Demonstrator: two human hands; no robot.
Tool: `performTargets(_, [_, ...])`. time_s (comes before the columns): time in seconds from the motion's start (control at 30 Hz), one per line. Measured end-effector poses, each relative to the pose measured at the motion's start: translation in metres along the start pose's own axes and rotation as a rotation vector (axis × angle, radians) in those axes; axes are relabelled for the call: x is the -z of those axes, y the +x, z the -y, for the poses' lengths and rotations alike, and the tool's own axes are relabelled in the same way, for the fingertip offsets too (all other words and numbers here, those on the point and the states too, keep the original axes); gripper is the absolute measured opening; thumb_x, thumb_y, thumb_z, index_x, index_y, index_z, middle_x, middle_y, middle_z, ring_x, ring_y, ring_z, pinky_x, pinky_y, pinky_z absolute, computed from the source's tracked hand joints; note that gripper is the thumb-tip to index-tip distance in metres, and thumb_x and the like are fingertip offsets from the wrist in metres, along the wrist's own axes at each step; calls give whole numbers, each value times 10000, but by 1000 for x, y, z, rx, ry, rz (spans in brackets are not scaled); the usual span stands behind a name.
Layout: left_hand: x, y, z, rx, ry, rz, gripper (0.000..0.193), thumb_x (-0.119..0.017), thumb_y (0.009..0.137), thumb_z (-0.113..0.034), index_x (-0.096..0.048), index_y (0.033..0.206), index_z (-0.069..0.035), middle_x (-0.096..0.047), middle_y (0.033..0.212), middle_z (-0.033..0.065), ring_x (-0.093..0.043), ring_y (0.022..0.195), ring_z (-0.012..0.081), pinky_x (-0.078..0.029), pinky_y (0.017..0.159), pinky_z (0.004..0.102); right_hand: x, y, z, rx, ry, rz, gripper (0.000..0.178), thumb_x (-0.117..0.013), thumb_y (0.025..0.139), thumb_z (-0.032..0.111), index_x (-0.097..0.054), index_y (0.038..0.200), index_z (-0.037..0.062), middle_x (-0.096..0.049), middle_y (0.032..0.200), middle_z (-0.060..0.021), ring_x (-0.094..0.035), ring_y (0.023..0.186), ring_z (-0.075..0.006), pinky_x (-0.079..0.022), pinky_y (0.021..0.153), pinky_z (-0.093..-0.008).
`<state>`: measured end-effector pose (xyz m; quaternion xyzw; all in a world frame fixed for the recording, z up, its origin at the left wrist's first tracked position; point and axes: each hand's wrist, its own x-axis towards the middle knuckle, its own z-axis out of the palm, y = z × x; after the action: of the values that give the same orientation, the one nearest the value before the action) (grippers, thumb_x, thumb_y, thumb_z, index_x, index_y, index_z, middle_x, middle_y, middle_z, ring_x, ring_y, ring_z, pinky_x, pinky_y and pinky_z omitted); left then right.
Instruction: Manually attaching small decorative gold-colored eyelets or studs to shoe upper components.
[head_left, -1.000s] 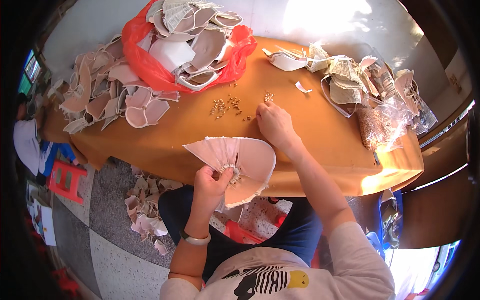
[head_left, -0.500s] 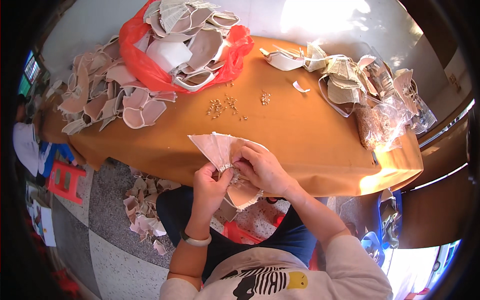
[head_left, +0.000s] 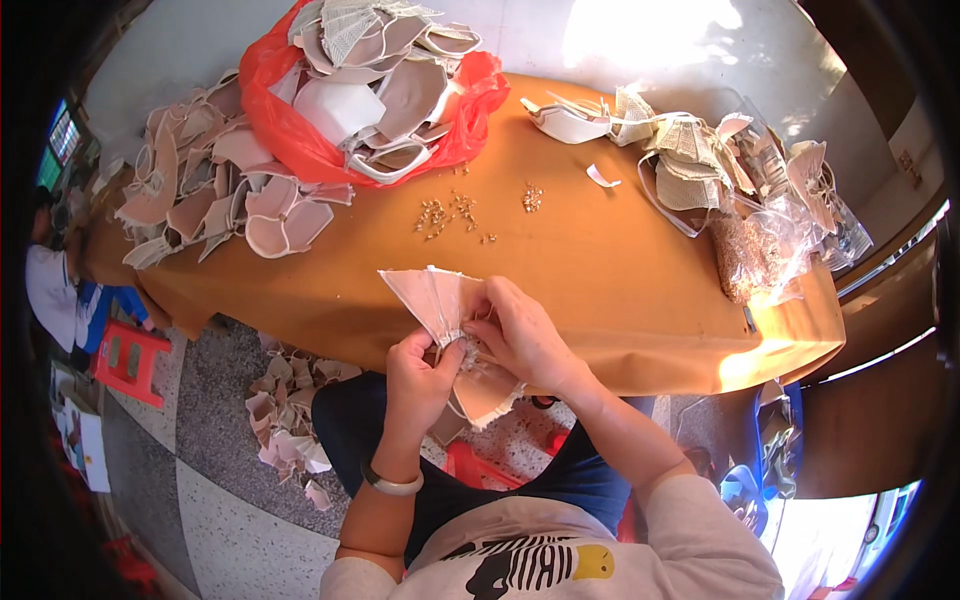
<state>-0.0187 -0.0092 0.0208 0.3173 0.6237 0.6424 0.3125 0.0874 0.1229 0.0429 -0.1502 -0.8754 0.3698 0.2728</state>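
A pale pink, pleated bra piece (head_left: 432,300), gathered tight at its middle, is held just in front of the table edge. My left hand (head_left: 420,372) grips it near the gathered middle, thumb pressed on the fabric. My right hand (head_left: 522,335) pinches at the same gather from the other side; whatever lies between its fingertips is too small to make out. One fan-shaped half spreads up over the tabletop, the other hangs down over my lap. Beyond it on the table are small gold-coloured bits (head_left: 432,218) in loose clusters, with another little cluster (head_left: 532,198) to the right.
A red plastic bag (head_left: 268,110) of bra cups stands on the brown-covered table (head_left: 620,270); more cups (head_left: 285,215) heap to its left. At right lie lace bras (head_left: 690,165) and a clear bag of gold bits (head_left: 745,255). Cups (head_left: 290,410) cover some floor. A person (head_left: 50,285) sits far left.
My right hand has shifted slightly, its fingers drawn a little closer together at the gather. The bra piece has barely moved, and my left hand keeps its grip.
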Motion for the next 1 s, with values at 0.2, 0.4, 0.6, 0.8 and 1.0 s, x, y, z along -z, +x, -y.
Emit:
performTargets(0.2, [5,3,13,19,-123,-2,137,-677,903,-41,-701,993,60,-708,853,29,-605,724,36,-490,638,216,13,17,-17,-77,57,18,101,-688,854,79,-648,921,15,-641,809,-121,-613,726,-277,-503,681,-352])
performTargets(0.4, [4,8,12,57,-139,8,136,-677,908,-45,-698,992,60,-708,860,37,-614,728,45,-500,648,221,28,68,-61,-187,-206,-211,118,-672,856,97,-708,931,14,-694,904,-158,-667,844,-301,-531,772,-372])
performTargets(0.6, [4,9,9,73,-162,-5,145,-645,925,-40,-680,1026,58,-711,900,60,-638,765,67,-520,686,233,23,70,-66,-168,-388,-168,71,-641,864,71,-676,901,21,-646,948,-151,-639,908,-314,-516,802,-393])
performTargets(0.8, [5,10,7,4,-148,-16,166,-634,924,-28,-640,1070,49,-705,938,69,-638,796,68,-519,706,230,37,36,-17,103,-50,-37,66,-622,868,30,-607,931,16,-587,892,-132,-590,826,-331,-493,734,-368])
performTargets(1.0, [-6,13,7,-43,-190,-3,186,-641,910,-27,-633,1080,50,-699,932,57,-625,785,57,-508,692,218,12,11,1,241,-143,63,121,-653,815,103,-580,907,75,-568,948,-119,-599,879,-345,-498,731,-423])
